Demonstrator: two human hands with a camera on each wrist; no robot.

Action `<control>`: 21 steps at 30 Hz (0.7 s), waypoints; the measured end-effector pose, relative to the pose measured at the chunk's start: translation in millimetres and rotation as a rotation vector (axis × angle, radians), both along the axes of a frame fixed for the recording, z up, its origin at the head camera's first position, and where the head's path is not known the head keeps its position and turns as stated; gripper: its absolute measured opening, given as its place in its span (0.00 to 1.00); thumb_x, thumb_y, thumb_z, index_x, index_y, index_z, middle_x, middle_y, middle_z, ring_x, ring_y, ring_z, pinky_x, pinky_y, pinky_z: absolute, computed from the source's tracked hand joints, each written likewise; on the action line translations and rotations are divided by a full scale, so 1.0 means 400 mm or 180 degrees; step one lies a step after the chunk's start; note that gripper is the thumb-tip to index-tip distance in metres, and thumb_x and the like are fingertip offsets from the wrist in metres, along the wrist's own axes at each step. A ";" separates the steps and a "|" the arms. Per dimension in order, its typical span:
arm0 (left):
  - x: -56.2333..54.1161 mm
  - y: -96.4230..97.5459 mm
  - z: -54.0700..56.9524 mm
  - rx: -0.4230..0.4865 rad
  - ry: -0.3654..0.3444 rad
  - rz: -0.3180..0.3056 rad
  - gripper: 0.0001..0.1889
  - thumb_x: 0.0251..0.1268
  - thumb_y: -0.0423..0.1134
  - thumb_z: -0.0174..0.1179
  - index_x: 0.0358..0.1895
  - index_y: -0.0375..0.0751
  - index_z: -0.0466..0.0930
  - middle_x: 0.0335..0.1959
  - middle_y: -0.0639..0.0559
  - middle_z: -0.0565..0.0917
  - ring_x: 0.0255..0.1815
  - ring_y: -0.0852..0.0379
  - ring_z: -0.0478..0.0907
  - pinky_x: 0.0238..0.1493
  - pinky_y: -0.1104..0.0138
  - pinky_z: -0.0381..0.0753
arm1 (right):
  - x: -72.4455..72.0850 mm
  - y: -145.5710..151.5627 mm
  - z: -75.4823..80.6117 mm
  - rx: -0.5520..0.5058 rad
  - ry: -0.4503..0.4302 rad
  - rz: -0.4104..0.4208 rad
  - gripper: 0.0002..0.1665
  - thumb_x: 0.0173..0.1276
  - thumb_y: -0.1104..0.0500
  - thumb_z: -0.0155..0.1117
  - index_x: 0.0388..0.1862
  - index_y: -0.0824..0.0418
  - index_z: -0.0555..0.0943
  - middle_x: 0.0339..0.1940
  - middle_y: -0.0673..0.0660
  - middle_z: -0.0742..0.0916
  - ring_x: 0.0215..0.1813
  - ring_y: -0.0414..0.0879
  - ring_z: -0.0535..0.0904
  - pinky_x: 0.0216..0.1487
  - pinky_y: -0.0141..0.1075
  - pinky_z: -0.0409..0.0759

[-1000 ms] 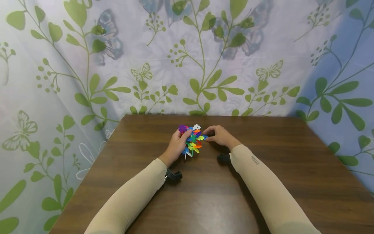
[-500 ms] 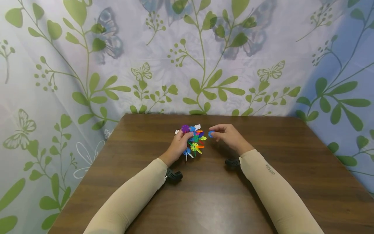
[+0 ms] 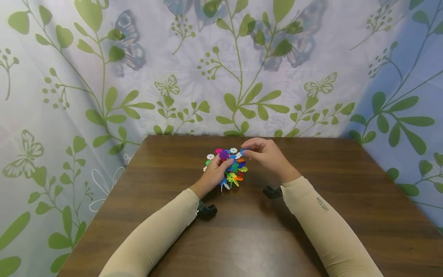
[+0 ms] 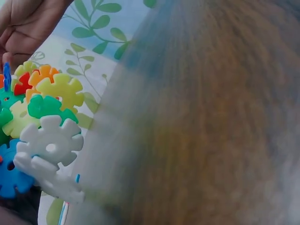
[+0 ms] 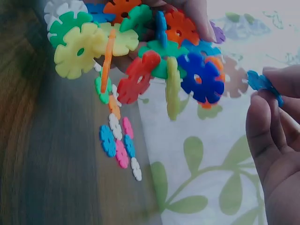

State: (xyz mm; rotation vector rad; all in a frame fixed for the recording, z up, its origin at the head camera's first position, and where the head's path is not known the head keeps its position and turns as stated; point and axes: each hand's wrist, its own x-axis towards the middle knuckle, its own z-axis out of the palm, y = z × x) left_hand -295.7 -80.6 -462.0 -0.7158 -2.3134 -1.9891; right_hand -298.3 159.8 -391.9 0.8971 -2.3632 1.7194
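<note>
My left hand (image 3: 214, 174) grips a cluster of notched, flower-shaped plastic building discs (image 3: 234, 167), its thumb lying on the near side. Yellow, green, red, orange, white and blue discs (image 5: 199, 78) interlock at many angles, as the right wrist view shows. Between thumb and fingertips, my right hand (image 3: 268, 156) pinches a small blue disc (image 5: 262, 85), tilted nearly edge-on. That disc is right at the edge of a pale white disc (image 5: 234, 77) on the cluster's upper right. In the left wrist view, white discs (image 4: 51, 140) stick out of the cluster's lower end.
Several small pink, blue and white discs (image 5: 121, 153) show beyond the cluster, over the brown wooden table (image 3: 238, 238). Behind the table's far edge hangs a cloth (image 3: 194, 57) printed with leaves and butterflies. A black wrist mount (image 3: 207, 211) sits under the left sleeve.
My right hand drew the blue disc away to the right of the cluster, then brought it back up and left to the white disc. The cluster has shifted slightly right and turned.
</note>
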 end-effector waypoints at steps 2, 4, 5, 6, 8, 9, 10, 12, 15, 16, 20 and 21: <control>0.002 0.000 0.001 -0.0005 0.0076 -0.0065 0.14 0.83 0.46 0.58 0.50 0.37 0.79 0.40 0.46 0.83 0.40 0.51 0.81 0.45 0.62 0.83 | 0.005 -0.005 0.005 0.0101 0.0027 0.0054 0.12 0.75 0.64 0.71 0.54 0.66 0.88 0.55 0.61 0.87 0.45 0.60 0.86 0.49 0.49 0.87; 0.004 -0.001 0.003 0.0005 0.0120 -0.0139 0.14 0.83 0.46 0.58 0.53 0.36 0.80 0.43 0.46 0.85 0.43 0.51 0.83 0.49 0.61 0.84 | 0.010 -0.007 0.010 0.0173 0.0007 0.0117 0.14 0.75 0.64 0.71 0.56 0.67 0.88 0.57 0.62 0.86 0.49 0.58 0.86 0.51 0.43 0.86; 0.005 -0.002 0.004 -0.0004 0.0142 -0.0157 0.15 0.83 0.46 0.58 0.55 0.36 0.80 0.44 0.47 0.86 0.44 0.50 0.84 0.50 0.60 0.85 | 0.012 -0.007 0.013 0.0212 -0.0007 0.0152 0.15 0.75 0.65 0.70 0.57 0.68 0.87 0.58 0.62 0.85 0.51 0.56 0.86 0.52 0.41 0.86; 0.006 -0.003 0.004 -0.0018 0.0152 -0.0168 0.15 0.83 0.46 0.58 0.56 0.37 0.80 0.46 0.47 0.87 0.45 0.51 0.85 0.50 0.59 0.85 | 0.013 -0.007 0.016 0.0244 -0.0024 0.0196 0.15 0.75 0.65 0.70 0.58 0.69 0.86 0.59 0.62 0.85 0.53 0.55 0.86 0.53 0.39 0.85; 0.008 -0.005 0.005 -0.0057 0.0164 -0.0182 0.17 0.83 0.47 0.58 0.58 0.37 0.80 0.47 0.49 0.87 0.45 0.51 0.86 0.51 0.59 0.86 | 0.018 -0.006 0.020 0.0297 -0.0070 0.0280 0.17 0.76 0.66 0.69 0.60 0.70 0.85 0.61 0.62 0.84 0.55 0.54 0.85 0.54 0.38 0.85; 0.009 -0.006 0.005 -0.0105 0.0187 -0.0153 0.17 0.83 0.48 0.58 0.58 0.37 0.80 0.46 0.50 0.87 0.44 0.52 0.86 0.50 0.59 0.86 | 0.020 -0.006 0.022 0.0324 -0.0075 0.0314 0.17 0.76 0.66 0.68 0.61 0.71 0.85 0.61 0.62 0.84 0.56 0.54 0.85 0.54 0.38 0.85; 0.009 -0.007 0.005 -0.0162 0.0218 -0.0122 0.17 0.83 0.49 0.58 0.57 0.38 0.80 0.45 0.50 0.87 0.42 0.53 0.86 0.48 0.60 0.86 | 0.022 -0.007 0.023 0.0344 -0.0072 0.0347 0.17 0.76 0.66 0.68 0.61 0.72 0.84 0.61 0.62 0.83 0.56 0.54 0.85 0.54 0.39 0.85; 0.009 -0.010 0.005 -0.0266 0.0286 -0.0068 0.18 0.83 0.50 0.58 0.57 0.38 0.80 0.44 0.51 0.88 0.40 0.54 0.86 0.46 0.60 0.87 | 0.023 -0.009 0.025 0.0375 -0.0062 0.0376 0.18 0.76 0.66 0.68 0.61 0.72 0.84 0.61 0.62 0.84 0.56 0.55 0.85 0.54 0.40 0.85; 0.011 -0.012 0.009 -0.0447 0.0469 -0.0004 0.17 0.83 0.49 0.58 0.56 0.37 0.82 0.44 0.51 0.88 0.38 0.55 0.85 0.44 0.62 0.87 | 0.025 -0.016 0.022 0.0425 -0.0027 0.0341 0.17 0.75 0.66 0.69 0.59 0.71 0.85 0.60 0.62 0.84 0.54 0.55 0.85 0.52 0.39 0.86; 0.011 -0.013 0.010 -0.0487 0.0529 -0.0005 0.17 0.83 0.48 0.58 0.56 0.36 0.82 0.44 0.50 0.88 0.38 0.55 0.85 0.44 0.62 0.87 | 0.026 -0.018 0.021 0.0441 -0.0017 0.0321 0.16 0.75 0.66 0.70 0.59 0.71 0.85 0.59 0.62 0.85 0.53 0.54 0.85 0.52 0.39 0.86; 0.011 -0.015 0.013 -0.0597 0.0762 -0.0039 0.16 0.83 0.45 0.59 0.56 0.35 0.83 0.44 0.49 0.88 0.38 0.56 0.85 0.43 0.63 0.87 | 0.030 -0.028 0.016 0.0544 0.0076 0.0188 0.15 0.73 0.67 0.72 0.57 0.68 0.87 0.57 0.59 0.87 0.50 0.52 0.85 0.49 0.38 0.86; 0.011 -0.015 0.013 -0.0619 0.0811 -0.0044 0.15 0.83 0.44 0.59 0.55 0.35 0.83 0.43 0.49 0.88 0.37 0.56 0.85 0.42 0.64 0.87 | 0.032 -0.029 0.016 0.0565 0.0105 0.0167 0.15 0.72 0.67 0.72 0.56 0.69 0.87 0.56 0.59 0.87 0.49 0.52 0.85 0.49 0.38 0.86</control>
